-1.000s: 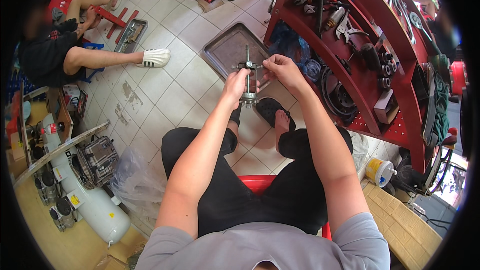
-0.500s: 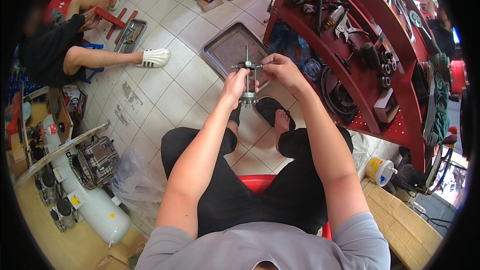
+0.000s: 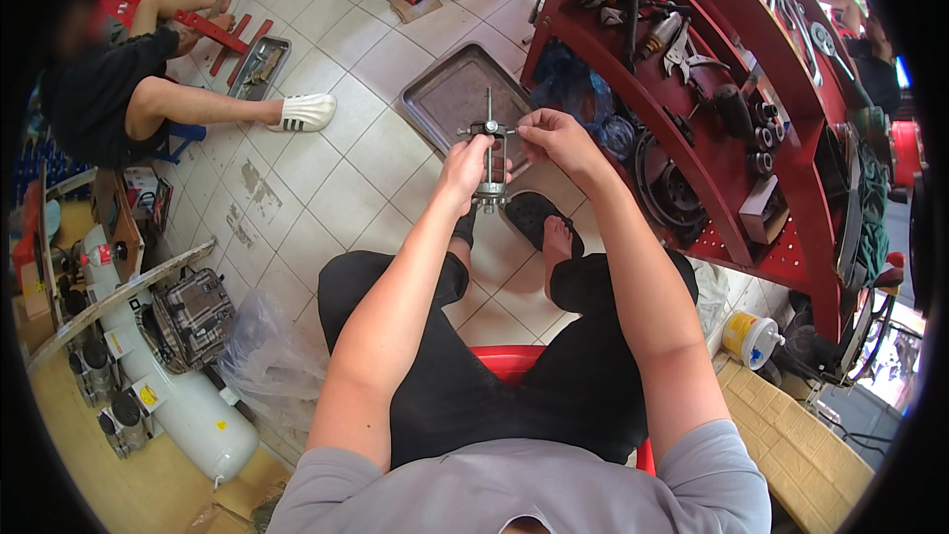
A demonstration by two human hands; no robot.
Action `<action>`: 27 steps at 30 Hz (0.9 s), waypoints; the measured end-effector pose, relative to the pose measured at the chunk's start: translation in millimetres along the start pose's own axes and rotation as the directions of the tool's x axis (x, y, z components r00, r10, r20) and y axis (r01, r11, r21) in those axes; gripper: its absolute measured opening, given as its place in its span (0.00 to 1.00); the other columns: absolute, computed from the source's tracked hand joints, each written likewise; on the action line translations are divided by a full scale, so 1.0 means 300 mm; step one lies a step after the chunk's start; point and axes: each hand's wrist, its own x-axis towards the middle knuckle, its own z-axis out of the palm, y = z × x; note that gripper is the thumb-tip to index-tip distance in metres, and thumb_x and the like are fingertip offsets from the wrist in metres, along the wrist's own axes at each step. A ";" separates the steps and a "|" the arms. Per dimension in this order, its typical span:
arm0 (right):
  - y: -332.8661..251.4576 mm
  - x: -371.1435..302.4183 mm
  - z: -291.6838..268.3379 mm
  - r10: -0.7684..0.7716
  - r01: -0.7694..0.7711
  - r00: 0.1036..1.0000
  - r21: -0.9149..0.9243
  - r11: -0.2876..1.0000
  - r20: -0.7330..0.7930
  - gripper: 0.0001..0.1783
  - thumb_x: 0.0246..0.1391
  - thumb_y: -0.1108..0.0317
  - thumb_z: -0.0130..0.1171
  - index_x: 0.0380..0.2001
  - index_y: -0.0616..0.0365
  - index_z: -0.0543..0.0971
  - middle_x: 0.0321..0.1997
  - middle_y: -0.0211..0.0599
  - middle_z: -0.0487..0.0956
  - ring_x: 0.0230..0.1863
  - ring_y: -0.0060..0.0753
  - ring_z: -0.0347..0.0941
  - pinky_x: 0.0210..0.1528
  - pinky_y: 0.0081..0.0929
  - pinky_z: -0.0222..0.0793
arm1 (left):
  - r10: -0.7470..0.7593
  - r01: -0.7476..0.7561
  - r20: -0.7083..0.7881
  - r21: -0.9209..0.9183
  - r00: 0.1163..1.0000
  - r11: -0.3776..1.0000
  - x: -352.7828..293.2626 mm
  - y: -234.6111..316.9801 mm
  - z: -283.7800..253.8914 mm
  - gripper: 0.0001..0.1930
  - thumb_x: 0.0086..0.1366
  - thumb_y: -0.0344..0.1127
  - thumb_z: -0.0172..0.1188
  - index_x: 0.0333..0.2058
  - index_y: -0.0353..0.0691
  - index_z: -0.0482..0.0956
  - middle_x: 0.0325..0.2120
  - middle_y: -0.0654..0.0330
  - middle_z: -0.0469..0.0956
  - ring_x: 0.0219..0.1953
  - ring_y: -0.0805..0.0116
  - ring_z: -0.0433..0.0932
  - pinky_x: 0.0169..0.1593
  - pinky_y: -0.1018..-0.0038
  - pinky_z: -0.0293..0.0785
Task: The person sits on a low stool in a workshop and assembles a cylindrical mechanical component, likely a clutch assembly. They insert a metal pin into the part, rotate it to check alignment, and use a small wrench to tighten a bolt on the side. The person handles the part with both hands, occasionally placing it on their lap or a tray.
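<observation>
Over the floor in front of my knees I hold a metal puller [image 3: 490, 127], with a long central screw pointing away from me and a crossbar through its head. My left hand [image 3: 465, 170] is closed round its frame, the thumb lying just below the crossbar. My right hand [image 3: 554, 141] pinches the crossbar's right end between thumb and fingers. At the puller's near end sits a round metal part [image 3: 490, 195] with small knobs along its lower rim. My left fingers hide some of the frame.
A shallow metal tray [image 3: 435, 89] lies on the tiles beyond my hands. At right stands a red tool rack [image 3: 672, 138] with pliers and sockets. Left, another person [image 3: 99, 89] sits by a smaller tray [image 3: 259, 69]. A white tank [image 3: 198, 425] lies lower left.
My hands and the puller stay almost in place; my right fingers shift very slightly. The other person's hands and blue stool have moved a little.
</observation>
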 end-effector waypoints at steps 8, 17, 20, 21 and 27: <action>-0.001 0.003 0.009 -0.008 0.009 0.998 0.015 1.000 -0.068 0.10 0.52 0.63 0.61 0.30 0.59 0.75 0.25 0.30 0.76 0.25 0.20 0.71 0.28 0.19 0.66 | -0.002 0.002 0.010 -0.006 1.000 1.000 -0.001 0.002 0.002 0.19 0.60 0.43 0.49 0.41 0.31 0.70 0.27 0.49 0.78 0.24 0.63 0.79 0.26 0.71 0.75; -0.023 -0.010 0.004 0.151 -0.153 0.988 -0.052 0.987 -0.041 0.11 0.53 0.62 0.60 0.31 0.59 0.75 0.25 0.30 0.76 0.25 0.20 0.71 0.29 0.18 0.66 | 0.001 -0.001 0.000 -0.002 1.000 1.000 -0.004 0.006 0.001 0.19 0.60 0.43 0.48 0.40 0.31 0.70 0.26 0.50 0.78 0.24 0.63 0.79 0.27 0.71 0.75; -0.016 -0.011 0.010 0.054 -0.053 0.998 0.042 0.998 -0.019 0.10 0.54 0.63 0.60 0.32 0.60 0.74 0.27 0.31 0.76 0.26 0.21 0.71 0.30 0.19 0.67 | 0.002 -0.002 0.001 -0.004 1.000 1.000 -0.008 0.007 0.003 0.19 0.60 0.43 0.48 0.40 0.31 0.70 0.26 0.50 0.78 0.24 0.63 0.79 0.27 0.71 0.75; -0.013 -0.012 0.013 0.015 -0.013 1.000 0.096 0.995 -0.023 0.10 0.54 0.64 0.60 0.32 0.60 0.74 0.27 0.31 0.76 0.27 0.21 0.72 0.30 0.19 0.68 | 0.002 -0.002 0.001 -0.005 1.000 1.000 -0.010 0.010 0.006 0.19 0.60 0.43 0.48 0.40 0.31 0.70 0.26 0.50 0.78 0.24 0.63 0.79 0.27 0.71 0.75; -0.010 -0.002 0.005 0.032 -0.030 0.999 0.074 0.997 -0.031 0.09 0.53 0.67 0.59 0.34 0.61 0.75 0.29 0.32 0.77 0.28 0.22 0.73 0.31 0.20 0.68 | -0.001 0.001 0.003 -0.004 1.000 1.000 -0.007 0.007 0.005 0.19 0.60 0.43 0.48 0.41 0.31 0.70 0.26 0.50 0.78 0.24 0.63 0.79 0.26 0.71 0.75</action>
